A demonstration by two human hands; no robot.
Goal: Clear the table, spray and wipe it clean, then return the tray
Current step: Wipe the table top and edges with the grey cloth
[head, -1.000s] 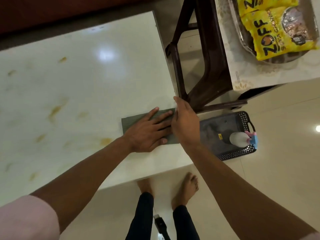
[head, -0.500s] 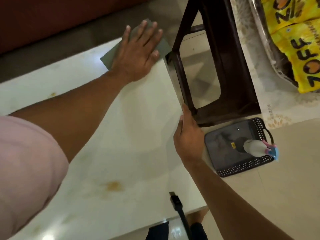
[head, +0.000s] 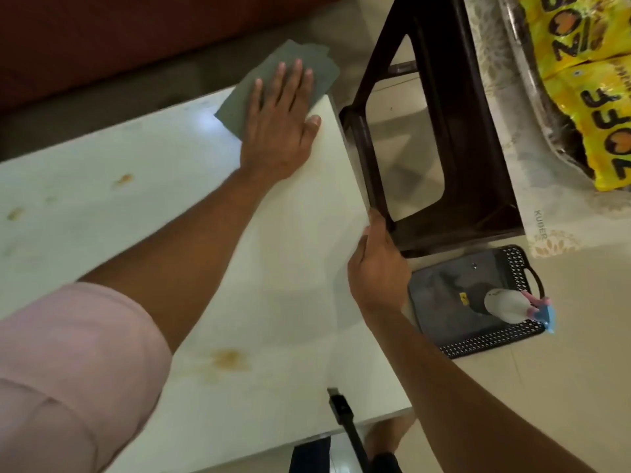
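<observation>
A pink short sleeve point(head: 68, 363) covers the left upper arm; both forearms and hands are bare.

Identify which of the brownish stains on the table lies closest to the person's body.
The large stain near the table's front edge, beside the pink sleeve. The smaller stains lie farther back on the left.

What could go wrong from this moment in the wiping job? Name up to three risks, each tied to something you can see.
1. The grey cloth already overhangs the table's far corner under the left hand; another push may slide it off.
2. Yellowish stains remain nearer the person and could be missed.
3. The spray bottle lies on the tray on the floor, where a step might knock it.
</observation>
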